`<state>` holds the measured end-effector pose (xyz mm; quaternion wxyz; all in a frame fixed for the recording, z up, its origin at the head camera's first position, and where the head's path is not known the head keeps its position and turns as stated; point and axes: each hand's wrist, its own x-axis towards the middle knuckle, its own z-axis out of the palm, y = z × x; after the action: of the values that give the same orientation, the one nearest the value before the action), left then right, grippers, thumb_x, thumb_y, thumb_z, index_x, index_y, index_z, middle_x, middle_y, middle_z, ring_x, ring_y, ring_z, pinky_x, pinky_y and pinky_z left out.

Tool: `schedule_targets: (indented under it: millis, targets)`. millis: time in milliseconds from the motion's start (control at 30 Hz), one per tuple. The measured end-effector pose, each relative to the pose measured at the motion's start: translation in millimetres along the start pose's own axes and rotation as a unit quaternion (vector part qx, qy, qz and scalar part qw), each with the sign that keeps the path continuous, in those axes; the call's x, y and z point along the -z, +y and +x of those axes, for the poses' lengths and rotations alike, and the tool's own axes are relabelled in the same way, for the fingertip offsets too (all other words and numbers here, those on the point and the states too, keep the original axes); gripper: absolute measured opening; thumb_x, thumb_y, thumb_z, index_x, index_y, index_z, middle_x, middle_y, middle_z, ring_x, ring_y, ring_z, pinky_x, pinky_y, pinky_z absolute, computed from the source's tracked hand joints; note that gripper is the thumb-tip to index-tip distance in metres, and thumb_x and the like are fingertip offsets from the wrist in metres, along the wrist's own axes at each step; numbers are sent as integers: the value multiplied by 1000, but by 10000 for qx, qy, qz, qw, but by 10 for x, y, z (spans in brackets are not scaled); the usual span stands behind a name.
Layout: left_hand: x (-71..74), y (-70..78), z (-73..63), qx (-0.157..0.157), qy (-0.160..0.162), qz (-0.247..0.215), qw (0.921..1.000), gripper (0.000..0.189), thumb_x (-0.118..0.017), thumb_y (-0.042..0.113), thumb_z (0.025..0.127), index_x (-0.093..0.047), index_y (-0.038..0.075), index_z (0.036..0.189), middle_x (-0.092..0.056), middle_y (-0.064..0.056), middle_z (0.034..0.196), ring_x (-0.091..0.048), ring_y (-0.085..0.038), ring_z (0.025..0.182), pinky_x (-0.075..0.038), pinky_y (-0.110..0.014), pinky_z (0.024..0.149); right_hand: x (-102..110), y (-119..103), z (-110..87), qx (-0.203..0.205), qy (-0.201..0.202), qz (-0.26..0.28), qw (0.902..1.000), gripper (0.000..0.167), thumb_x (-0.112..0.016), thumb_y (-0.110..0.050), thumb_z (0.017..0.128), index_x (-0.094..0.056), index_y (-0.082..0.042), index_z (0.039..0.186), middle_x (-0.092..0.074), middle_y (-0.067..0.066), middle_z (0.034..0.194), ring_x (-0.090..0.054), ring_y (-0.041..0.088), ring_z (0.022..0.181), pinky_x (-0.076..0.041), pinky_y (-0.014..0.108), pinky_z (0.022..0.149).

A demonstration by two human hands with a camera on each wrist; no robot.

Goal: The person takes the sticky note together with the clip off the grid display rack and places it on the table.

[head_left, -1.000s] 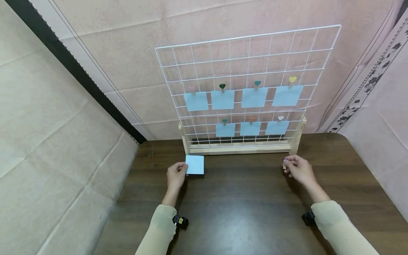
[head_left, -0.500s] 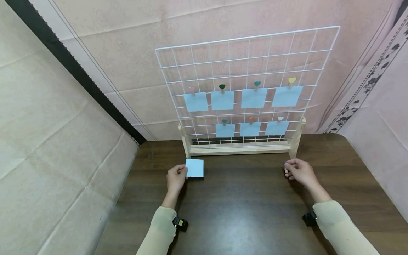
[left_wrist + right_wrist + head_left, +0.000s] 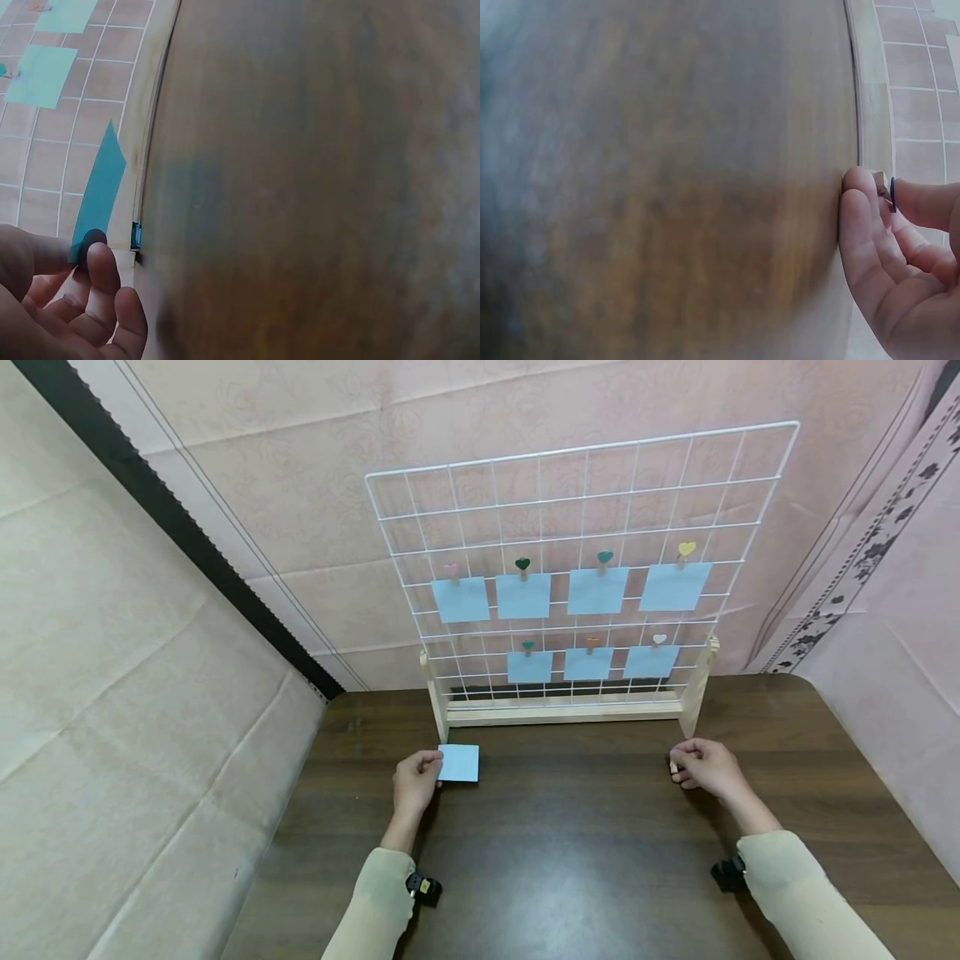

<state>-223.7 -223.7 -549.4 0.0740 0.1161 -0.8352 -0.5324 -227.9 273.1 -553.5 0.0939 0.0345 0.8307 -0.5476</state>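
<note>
Between thumb and fingers my left hand [image 3: 415,782] pinches a square blue paper note [image 3: 459,763] by its left edge, just in front of the rack's left foot. The left wrist view shows that note [image 3: 100,191] nearly edge-on. Over at the right foot, my right hand [image 3: 705,767] pinches a small wooden clothespin [image 3: 881,182], mostly covered by the fingers; its dark decoration shows by the thumb. Behind both hands stands a white wire grid [image 3: 585,493] in a pale wooden base [image 3: 562,717]. Blue notes [image 3: 522,596] hang on it in two rows, each under a heart-topped clothespin [image 3: 522,564].
The rack stands at the back of a dark brown wooden table [image 3: 555,843]. Pale cloth [image 3: 300,485] hangs behind it and on both sides. A black wrist camera [image 3: 425,887] sits on the left wrist, another [image 3: 727,875] on the right.
The note in my left hand has come down slightly and tipped flatter, appearing shorter. My right hand has shifted slightly toward me with the clothespin. The hanging notes stay put.
</note>
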Motion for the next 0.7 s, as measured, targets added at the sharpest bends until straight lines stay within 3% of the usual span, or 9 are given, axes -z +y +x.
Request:
schedule_targets:
  millis: [200, 400, 700]
  targets:
    - [-2, -3, 9, 30, -77, 262, 9996, 17, -66, 8, 101, -80, -1, 108, -76, -14, 90, -68, -18, 63, -50, -25, 58, -7, 9, 39, -70, -27, -218, 9997, 33, -55, -12, 110, -59, 19, 122, -73, 13, 90, -73, 16, 72, -63, 33, 64]
    - [-13, -27, 23, -124, -196, 694, 9973, 16, -68, 8, 100, -80, -2, 106, -75, -10, 83, -65, -12, 60, -51, -25, 57, -3, 11, 54, -151, -57, -310, 9994, 32, -56, -11, 110, -60, 19, 121, -72, 14, 89, -71, 16, 70, -62, 34, 62]
    - [-3, -91, 77, -353, -406, 1319, 9898, 17, -69, 6, 97, -78, -4, 108, -70, -9, 86, -61, -19, 73, -51, -35, 67, 0, 0, 74, -228, -94, -295, 9993, 33, -55, -12, 110, -59, 19, 122, -72, 10, 88, -71, 16, 68, -61, 34, 60]
